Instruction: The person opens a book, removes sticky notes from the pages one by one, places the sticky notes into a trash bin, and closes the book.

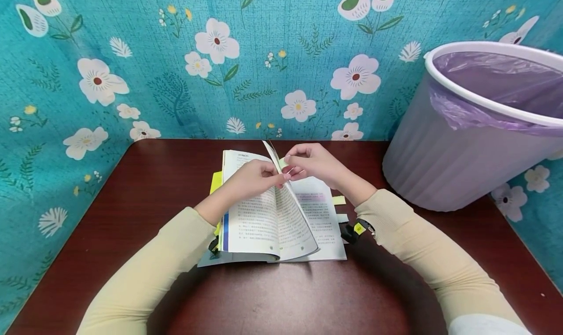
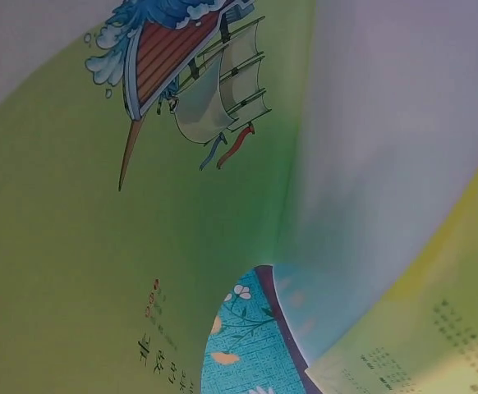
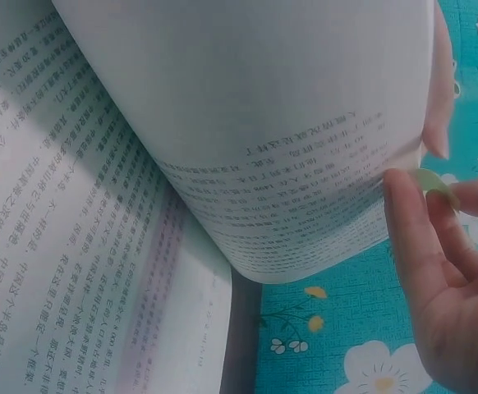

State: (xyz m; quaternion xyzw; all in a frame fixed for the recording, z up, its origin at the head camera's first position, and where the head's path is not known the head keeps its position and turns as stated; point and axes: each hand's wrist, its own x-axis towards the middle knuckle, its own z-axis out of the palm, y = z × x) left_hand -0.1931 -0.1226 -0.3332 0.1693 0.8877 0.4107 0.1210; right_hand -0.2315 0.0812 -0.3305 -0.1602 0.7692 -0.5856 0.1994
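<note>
An open book lies on the table, one page lifted from its right side. My left hand reaches across the left page and pinches the raised page near its upper edge. Beside that page, my right hand pinches a small pale green sticky tab between thumb and fingers. In the right wrist view, the fingertips are right at the page's edge. The left wrist view is filled by a green page with a sailing ship; the left hand does not show there.
Yellow and pale sticky tabs stick out from the book's right side. A lavender trash bin with a purple bag stands at the right. Behind the dark red table hangs a teal flowered cloth.
</note>
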